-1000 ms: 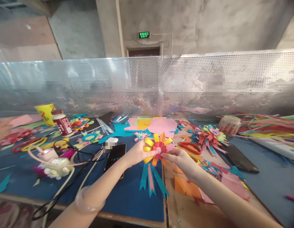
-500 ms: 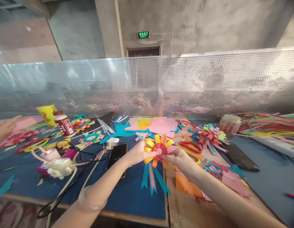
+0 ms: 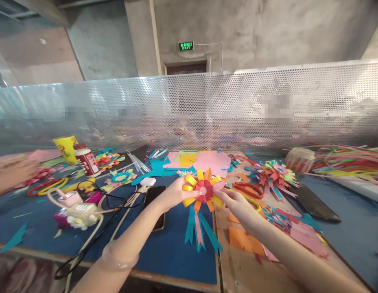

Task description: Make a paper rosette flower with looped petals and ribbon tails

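Observation:
A paper flower (image 3: 204, 190) with a red centre, yellow and orange looped petals and a pink petal is held up over the table's front part. Blue and pink paper ribbons (image 3: 198, 232) hang below it. My left hand (image 3: 176, 193) grips the flower from the left, thumb near its centre. On the other side, my right hand (image 3: 233, 200) pinches the petals at the right edge. Behind my left forearm lies a phone (image 3: 158, 221). Red-handled scissors (image 3: 248, 189) rest just beyond my right hand.
Coloured paper sheets (image 3: 210, 162) lie at the back, before a perforated metal screen (image 3: 189, 101). To the left are a bottle (image 3: 86, 158), a yellow cup (image 3: 66, 147), chargers with cables (image 3: 81, 213) and another person's hand (image 3: 16, 173). A finished-looking paper flower (image 3: 272, 175) and a dark phone (image 3: 315, 205) lie right.
My right hand has shifted from near the flower's centre to its right-hand petals. My view has turned slightly left. The other person's hand has moved over the red paper.

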A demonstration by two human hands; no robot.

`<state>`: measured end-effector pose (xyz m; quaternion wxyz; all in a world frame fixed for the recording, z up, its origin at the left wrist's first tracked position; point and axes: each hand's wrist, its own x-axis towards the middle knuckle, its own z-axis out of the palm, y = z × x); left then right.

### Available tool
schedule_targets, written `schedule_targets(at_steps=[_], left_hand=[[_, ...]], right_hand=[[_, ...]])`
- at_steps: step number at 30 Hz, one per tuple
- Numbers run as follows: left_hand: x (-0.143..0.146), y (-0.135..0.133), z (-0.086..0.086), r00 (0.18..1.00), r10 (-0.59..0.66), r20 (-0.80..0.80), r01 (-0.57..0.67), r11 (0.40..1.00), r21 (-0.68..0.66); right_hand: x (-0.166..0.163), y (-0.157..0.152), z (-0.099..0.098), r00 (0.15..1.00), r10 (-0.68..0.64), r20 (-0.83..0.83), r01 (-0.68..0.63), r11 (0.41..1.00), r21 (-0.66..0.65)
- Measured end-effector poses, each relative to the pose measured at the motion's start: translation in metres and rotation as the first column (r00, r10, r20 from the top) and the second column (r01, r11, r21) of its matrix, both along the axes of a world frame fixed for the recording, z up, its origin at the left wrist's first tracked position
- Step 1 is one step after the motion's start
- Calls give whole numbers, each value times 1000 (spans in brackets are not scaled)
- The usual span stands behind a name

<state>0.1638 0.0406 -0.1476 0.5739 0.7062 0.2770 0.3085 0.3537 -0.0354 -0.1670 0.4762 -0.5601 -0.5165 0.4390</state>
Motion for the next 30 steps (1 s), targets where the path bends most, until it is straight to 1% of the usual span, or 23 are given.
schedule_targets(at_steps=[2,5,8,10,12,14,17,19,21,23,26,30], left_hand=[[-1,1,-1,1000,2,22,-1,999,-41],[-3,5,-3,992,62,112,-46,989,-143],[-5,11,-2,966,122,228,-57,960,-273],[-7,14,-1,951,148,271,-44,934,-355],[-8,16,0,939,170,298,-33,908,-417],[-9,17,0,932,181,315,-23,895,-446],[-10,17,-1,930,182,321,-18,891,-454],[-10,17,-2,932,175,318,-12,890,-456],[-11,17,-3,930,173,323,-3,885,-466],[-11,18,-3,919,167,357,40,862,-505],[-12,18,-2,884,155,440,144,806,-573],[-14,17,3,817,174,550,237,768,-595]], right_hand=[[2,2,-1,999,-41,-7,41,998,40],[7,5,-5,997,-80,-1,79,989,127],[10,9,-10,991,-106,-79,119,976,182],[11,9,-12,988,-75,-133,102,973,208],[11,7,-12,989,-13,-146,46,972,228],[9,5,-9,987,33,-159,7,969,245],[5,1,-4,977,82,-196,-22,957,290],[4,0,-2,977,84,-194,-21,952,304],[4,0,-2,985,60,-159,-10,955,296],[5,0,-4,992,43,-120,-8,961,277],[9,1,-8,991,79,-107,-48,962,268],[11,2,-12,989,118,-89,-89,955,281]])
